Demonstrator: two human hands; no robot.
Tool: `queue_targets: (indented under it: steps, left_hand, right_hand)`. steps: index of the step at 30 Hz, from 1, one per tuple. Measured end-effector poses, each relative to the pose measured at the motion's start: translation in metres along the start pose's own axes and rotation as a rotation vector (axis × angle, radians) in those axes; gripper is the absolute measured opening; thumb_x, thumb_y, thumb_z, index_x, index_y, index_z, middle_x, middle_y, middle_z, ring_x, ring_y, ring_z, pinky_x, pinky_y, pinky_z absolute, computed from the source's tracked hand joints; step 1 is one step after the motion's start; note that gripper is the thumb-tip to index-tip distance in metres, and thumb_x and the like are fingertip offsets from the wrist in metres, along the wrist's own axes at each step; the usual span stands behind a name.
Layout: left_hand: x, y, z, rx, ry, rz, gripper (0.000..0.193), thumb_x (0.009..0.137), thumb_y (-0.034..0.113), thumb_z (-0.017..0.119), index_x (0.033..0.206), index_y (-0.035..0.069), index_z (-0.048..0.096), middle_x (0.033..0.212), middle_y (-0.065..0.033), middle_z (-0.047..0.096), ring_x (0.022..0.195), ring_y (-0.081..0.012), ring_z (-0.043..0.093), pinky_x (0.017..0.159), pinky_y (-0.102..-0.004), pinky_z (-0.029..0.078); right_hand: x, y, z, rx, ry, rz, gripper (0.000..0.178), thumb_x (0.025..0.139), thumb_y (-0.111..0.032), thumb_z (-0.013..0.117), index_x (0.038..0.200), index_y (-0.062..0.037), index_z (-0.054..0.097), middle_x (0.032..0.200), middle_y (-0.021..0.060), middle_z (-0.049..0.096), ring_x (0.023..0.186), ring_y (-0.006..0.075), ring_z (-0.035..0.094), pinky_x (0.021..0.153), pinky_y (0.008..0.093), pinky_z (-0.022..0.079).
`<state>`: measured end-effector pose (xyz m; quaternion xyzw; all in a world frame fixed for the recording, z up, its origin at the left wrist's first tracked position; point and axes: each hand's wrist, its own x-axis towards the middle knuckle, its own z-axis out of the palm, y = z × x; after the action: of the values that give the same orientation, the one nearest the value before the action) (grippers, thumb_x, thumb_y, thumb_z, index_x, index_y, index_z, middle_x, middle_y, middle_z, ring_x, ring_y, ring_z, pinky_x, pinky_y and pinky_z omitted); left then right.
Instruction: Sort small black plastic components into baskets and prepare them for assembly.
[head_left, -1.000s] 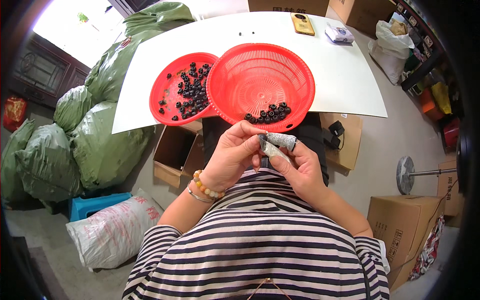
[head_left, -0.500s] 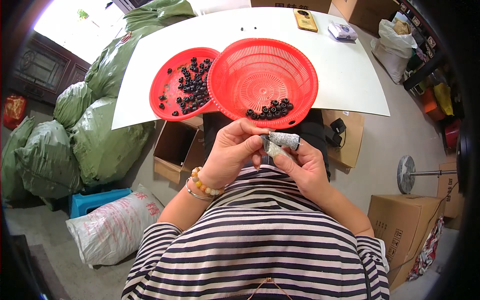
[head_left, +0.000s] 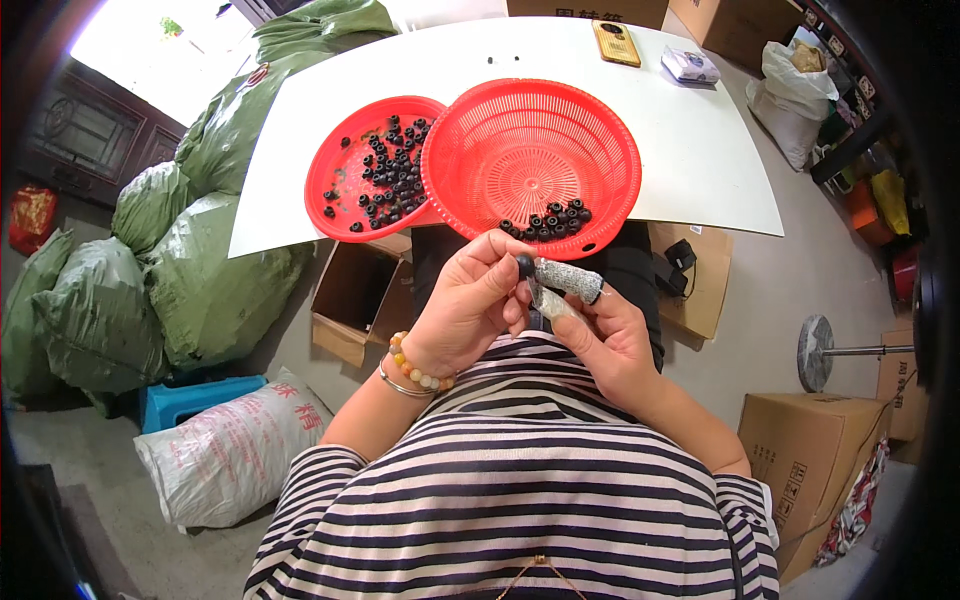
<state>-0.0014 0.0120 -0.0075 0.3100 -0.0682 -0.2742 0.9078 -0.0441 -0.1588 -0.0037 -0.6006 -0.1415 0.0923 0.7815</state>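
My left hand (head_left: 480,284) pinches a small round black part (head_left: 524,266) between thumb and fingertips, in front of my waist. It looks like the ring-shaped parts nearby. Close beside it, my right hand (head_left: 615,335) has its fingers curled toward the part. A grey speckled sleeve (head_left: 570,279) covers its index finger, and a whitish wrap (head_left: 553,304) covers its thumb. What lies between these two fingers is too small to make out. Several black parts (head_left: 548,222) sit at the near side of the red basket (head_left: 530,110). Many more (head_left: 390,175) are scattered on the red tray (head_left: 330,155).
The white table (head_left: 690,150) carries a yellow-backed phone (head_left: 615,43) and a small packet (head_left: 690,66). Below it stand open cardboard boxes (head_left: 352,290). Green sacks (head_left: 215,280) and a white woven sack (head_left: 225,455) lie at left; a carton (head_left: 810,450) stands at right.
The black part between my left fingertips has turned, and its rounded dark side now shows. Both hands keep nearly the same place; the whole view has shifted slightly.
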Motion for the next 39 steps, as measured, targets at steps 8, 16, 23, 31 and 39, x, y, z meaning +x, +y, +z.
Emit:
queue_targets:
  steps: [8,16,23,31,39]
  left_hand:
    - [0.000,-0.002,-0.003,0.074,-0.012,0.029,0.017,0.087,0.015,0.052,0.099,0.004,0.050,0.074,-0.0052,0.056,0.056,-0.0078,0.054,0.050,-0.0210,0.047]
    - [0.000,-0.001,0.004,0.189,0.045,0.081,0.015,0.086,0.011,0.053,0.099,0.002,0.052,0.075,-0.0065,0.056,0.056,-0.0080,0.054,0.050,-0.0195,0.047]
    - [0.000,-0.002,0.006,0.235,0.070,0.098,0.014,0.086,0.009,0.052,0.097,0.002,0.053,0.076,-0.0068,0.057,0.056,-0.0075,0.054,0.051,-0.0198,0.048]
    - [-0.001,-0.001,0.006,0.253,0.043,0.124,0.012,0.086,0.007,0.052,0.096,0.002,0.053,0.076,-0.0066,0.057,0.057,-0.0073,0.054,0.051,-0.0197,0.048]
    - [0.001,-0.003,0.005,0.258,0.016,0.149,0.011,0.086,0.009,0.052,0.095,0.003,0.054,0.075,-0.0053,0.056,0.057,-0.0066,0.053,0.050,-0.0193,0.048]
  right_hand:
    - [0.003,-0.001,0.002,0.032,0.026,-0.038,0.031,0.087,-0.008,0.051,0.115,0.0016,0.048,0.103,0.0053,0.057,0.094,0.0081,0.051,0.084,0.0226,0.040]
    - [0.004,-0.007,0.003,0.067,0.011,-0.038,0.028,0.087,-0.006,0.049,0.115,0.0023,0.048,0.100,0.0067,0.058,0.089,0.0105,0.054,0.082,0.0239,0.042]
    - [0.004,-0.007,0.003,0.106,0.000,-0.036,0.029,0.087,-0.006,0.048,0.115,0.0019,0.047,0.101,0.0071,0.057,0.091,0.0109,0.054,0.083,0.0244,0.042]
    - [0.004,-0.005,0.001,0.146,-0.023,-0.024,0.029,0.087,-0.005,0.048,0.116,0.0010,0.046,0.100,0.0077,0.057,0.089,0.0118,0.055,0.081,0.0251,0.043]
    - [0.004,-0.011,0.006,0.180,-0.018,-0.017,0.028,0.088,-0.002,0.045,0.116,0.0019,0.046,0.099,0.0081,0.057,0.090,0.0128,0.055,0.081,0.0261,0.043]
